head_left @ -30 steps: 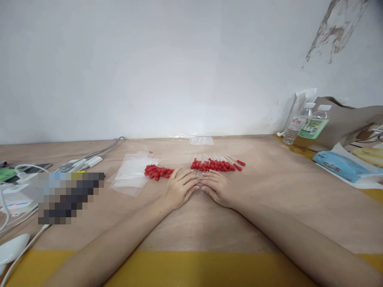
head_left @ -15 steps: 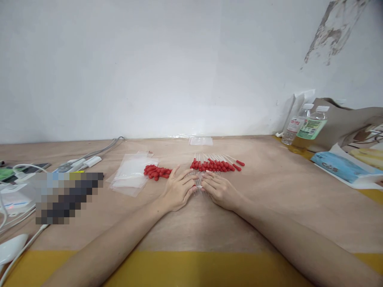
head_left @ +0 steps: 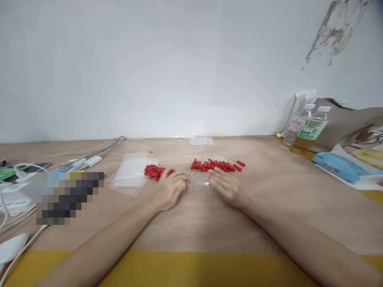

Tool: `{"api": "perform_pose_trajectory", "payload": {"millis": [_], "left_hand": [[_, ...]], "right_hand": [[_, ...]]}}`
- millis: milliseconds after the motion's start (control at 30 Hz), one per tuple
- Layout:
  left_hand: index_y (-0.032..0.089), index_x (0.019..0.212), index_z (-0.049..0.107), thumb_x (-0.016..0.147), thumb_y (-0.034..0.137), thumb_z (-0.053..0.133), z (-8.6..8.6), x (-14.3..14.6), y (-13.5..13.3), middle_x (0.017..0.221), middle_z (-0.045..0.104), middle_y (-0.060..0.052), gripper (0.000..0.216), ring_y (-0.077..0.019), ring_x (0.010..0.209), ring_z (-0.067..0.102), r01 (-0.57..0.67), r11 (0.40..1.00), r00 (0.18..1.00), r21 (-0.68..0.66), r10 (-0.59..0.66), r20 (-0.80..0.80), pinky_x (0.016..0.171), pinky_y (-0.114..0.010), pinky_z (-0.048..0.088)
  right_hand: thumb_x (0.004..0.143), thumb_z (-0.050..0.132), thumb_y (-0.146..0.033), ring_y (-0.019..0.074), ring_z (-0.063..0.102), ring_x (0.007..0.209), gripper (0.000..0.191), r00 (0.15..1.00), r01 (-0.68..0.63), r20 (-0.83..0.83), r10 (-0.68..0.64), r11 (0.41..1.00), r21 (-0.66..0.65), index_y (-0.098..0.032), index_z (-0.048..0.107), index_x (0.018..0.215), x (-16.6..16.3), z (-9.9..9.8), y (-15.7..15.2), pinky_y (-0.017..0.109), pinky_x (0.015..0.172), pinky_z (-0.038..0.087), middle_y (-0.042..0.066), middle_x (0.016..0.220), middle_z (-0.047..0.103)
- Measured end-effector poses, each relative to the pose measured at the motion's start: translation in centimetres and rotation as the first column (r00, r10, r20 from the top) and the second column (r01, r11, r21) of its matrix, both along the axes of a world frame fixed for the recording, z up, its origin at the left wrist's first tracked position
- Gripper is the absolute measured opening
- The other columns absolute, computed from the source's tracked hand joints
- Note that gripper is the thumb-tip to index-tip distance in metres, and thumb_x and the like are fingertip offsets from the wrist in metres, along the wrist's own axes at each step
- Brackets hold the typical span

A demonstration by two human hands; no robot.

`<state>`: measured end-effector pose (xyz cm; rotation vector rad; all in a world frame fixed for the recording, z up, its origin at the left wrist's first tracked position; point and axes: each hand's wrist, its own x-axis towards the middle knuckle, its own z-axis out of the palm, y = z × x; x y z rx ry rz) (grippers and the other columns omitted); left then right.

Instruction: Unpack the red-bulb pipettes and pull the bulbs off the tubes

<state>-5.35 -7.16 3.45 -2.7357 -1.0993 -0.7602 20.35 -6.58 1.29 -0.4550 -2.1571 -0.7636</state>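
A row of clear thin tubes point(head_left: 199, 185) lies on the table between my two hands. At the left end of the row rests my left hand point(head_left: 171, 189), fingers loosely bent and apart, holding nothing I can see. My right hand point(head_left: 229, 188), slightly blurred, is open with its fingers stretched over the right end of the tubes. Just behind the tubes is a row of white sticks with red bulb-shaped ends point(head_left: 220, 164), the red ends toward me. Several loose red bulb-shaped pieces point(head_left: 154, 172) are heaped behind my left hand.
Clear plastic bags point(head_left: 128, 171) lie left of the red heap. A power strip with cables point(head_left: 19, 191) and a pixelated area are farther left. On the right stand two bottles point(head_left: 312, 129), with a blue tissue pack point(head_left: 341, 165) in front. A wall closes off the back.
My hands have moved apart, the left one leftward and the right one rightward. The clear tubes between them are now spread wider and more exposed.
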Motion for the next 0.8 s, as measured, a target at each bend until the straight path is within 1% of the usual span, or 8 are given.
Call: {"api": "perform_pose_trajectory", "payload": {"millis": [100,167,267,367,467,600,700,800], "left_hand": [[0.019,0.079,0.056,0.091,0.027,0.027,0.8,-2.6,1.4,0.086,0.061,-0.004,0.032,-0.018,0.088,0.053,-0.199,0.98,0.967,0.029,0.192,0.166,0.087,-0.039,0.035],[0.018,0.077,0.054,0.09,0.029,0.026,1.5,-3.9,2.4,0.078,0.055,-0.004,0.033,-0.0176,0.08,0.052,-0.303,0.953,0.925,0.026,0.287,0.249,0.078,-0.034,0.04],[0.018,0.086,0.056,0.089,0.03,0.03,2.1,-5.0,3.8,0.082,0.051,-0.006,0.029,-0.0192,0.087,0.051,-0.402,0.915,0.872,0.041,0.368,0.322,0.079,-0.032,0.041],[0.017,0.095,0.056,0.085,0.03,0.036,1.9,-5.8,5.0,0.089,0.052,-0.007,0.025,-0.0196,0.089,0.051,-0.46,0.887,0.84,0.035,0.423,0.339,0.079,-0.032,0.042],[0.018,0.1,0.053,0.08,0.029,0.045,1.3,-6.3,6.0,0.085,0.055,-0.004,0.024,-0.0179,0.077,0.054,-0.509,0.861,0.821,-0.001,0.486,0.298,0.073,-0.03,0.043],[0.019,0.091,0.052,0.076,0.029,0.05,0.4,-6.8,7.0,0.075,0.056,-0.002,0.018,-0.0177,0.07,0.054,-0.556,0.831,0.808,-0.017,0.545,0.222,0.067,-0.029,0.042],[0.019,0.082,0.053,0.077,0.033,0.05,0.0,-7.0,7.2,0.072,0.058,-0.003,0.015,-0.02,0.072,0.054,-0.578,0.816,0.806,0.007,0.57,0.159,0.067,-0.03,0.042],[0.019,0.079,0.055,0.08,0.036,0.046,0.0,-7.0,7.1,0.073,0.06,-0.004,0.019,-0.0218,0.077,0.054,-0.579,0.813,0.809,0.065,0.562,0.17,0.071,-0.032,0.041]], "right_hand": [[0.087,0.041,-0.013,0.0163,0.06,0.087,0.023,0.971,0.156,-0.163,-0.175,0.98,-0.121,-0.016,0.062,0.096,0.9,-0.1,0.7,0.036,0.083,0.044,0.006,0.087,0.067],[0.086,0.047,-0.02,0.0139,0.057,0.07,0.02,0.945,0.254,-0.158,-0.286,0.948,-0.194,-0.02,0.063,0.097,0.7,-0.2,0.9,0.033,0.074,0.04,0.002,0.07,0.065],[0.085,0.047,-0.021,0.0145,0.053,0.067,0.025,0.915,0.353,-0.102,-0.39,0.898,-0.264,-0.021,0.06,0.106,-0.6,-0.3,0.6,0.032,0.068,0.033,0.001,0.067,0.063],[0.084,0.044,-0.016,0.0151,0.053,0.071,0.028,0.909,0.358,-0.077,-0.41,0.861,-0.361,-0.017,0.058,0.108,-1.7,-0.4,0.4,0.031,0.069,0.029,0.003,0.076,0.065],[0.082,0.043,-0.016,0.0143,0.053,0.068,0.02,0.906,0.326,-0.108,-0.408,0.84,-0.434,-0.016,0.06,0.093,-2.3,-0.6,0.4,0.03,0.071,0.026,0.003,0.07,0.064],[0.08,0.045,-0.016,0.0132,0.051,0.062,0.015,0.912,0.303,-0.139,-0.386,0.862,-0.407,-0.017,0.06,0.078,-2.7,-0.9,0.5,0.031,0.071,0.025,0.001,0.063,0.064],[0.081,0.047,-0.017,0.0129,0.05,0.063,0.017,0.93,0.284,-0.115,-0.349,0.881,-0.378,-0.018,0.063,0.076,-2.8,-0.8,0.4,0.031,0.072,0.025,0.001,0.067,0.066],[0.084,0.047,-0.022,0.0136,0.049,0.068,0.018,0.948,0.266,-0.059,-0.313,0.881,-0.392,-0.02,0.065,0.08,-2.8,-0.6,0.2,0.032,0.074,0.025,0.001,0.071,0.066]]}}
